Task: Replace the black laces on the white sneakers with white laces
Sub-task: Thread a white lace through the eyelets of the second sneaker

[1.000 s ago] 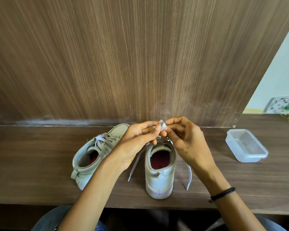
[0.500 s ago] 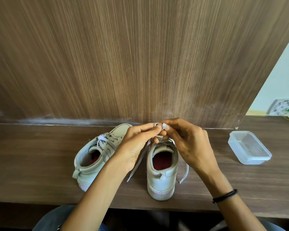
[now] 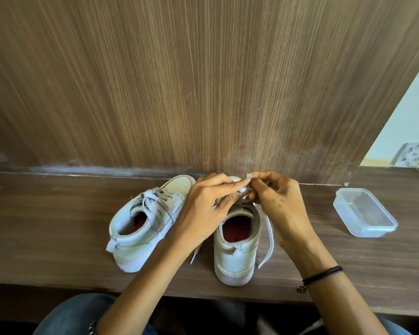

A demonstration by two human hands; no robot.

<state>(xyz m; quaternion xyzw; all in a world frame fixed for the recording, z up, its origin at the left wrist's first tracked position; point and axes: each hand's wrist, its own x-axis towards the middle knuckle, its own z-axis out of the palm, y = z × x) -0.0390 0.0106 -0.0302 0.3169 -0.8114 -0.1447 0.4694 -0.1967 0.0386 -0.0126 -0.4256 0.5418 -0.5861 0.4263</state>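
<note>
One broad wood-grain panel (image 3: 203, 81) backs a brown ledge (image 3: 46, 226). On it stand two white sneakers, heels toward the person: the left sneaker (image 3: 140, 238), angled and already laced in white, and the right sneaker (image 3: 237, 259) just beside it. A clear plastic tub (image 3: 363, 211) sits well apart to the right. Above the right sneaker's tongue, the left hand (image 3: 203, 213) and right hand (image 3: 281, 206) meet, fingertips of each pinching the white lace (image 3: 269, 235), whose loose ends trail down both sides onto the ledge.
</note>
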